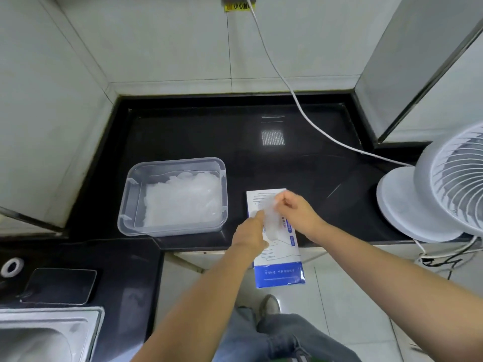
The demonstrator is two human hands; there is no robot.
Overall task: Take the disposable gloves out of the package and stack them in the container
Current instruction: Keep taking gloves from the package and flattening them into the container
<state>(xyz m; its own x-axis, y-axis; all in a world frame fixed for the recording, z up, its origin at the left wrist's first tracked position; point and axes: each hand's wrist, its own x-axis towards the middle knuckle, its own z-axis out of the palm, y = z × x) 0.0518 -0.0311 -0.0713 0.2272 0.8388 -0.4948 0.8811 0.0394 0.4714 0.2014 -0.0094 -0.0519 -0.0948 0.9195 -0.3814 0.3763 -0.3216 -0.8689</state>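
A white and blue glove package (281, 267) lies on the front edge of the black counter, partly overhanging it. My right hand (298, 211) pinches a clear disposable glove (270, 218) above the package's opening. My left hand (252, 235) rests on the package with its fingers at the opening, touching the same glove. To the left stands a clear plastic container (125, 212) holding a pile of clear gloves (183, 202).
A white fan (441, 189) stands at the counter's right end, with a white cable (300, 105) running from the wall across the counter to it. At lower left are a steel sink (47, 333), a dark phone (61, 286) and a tape roll (11, 266).
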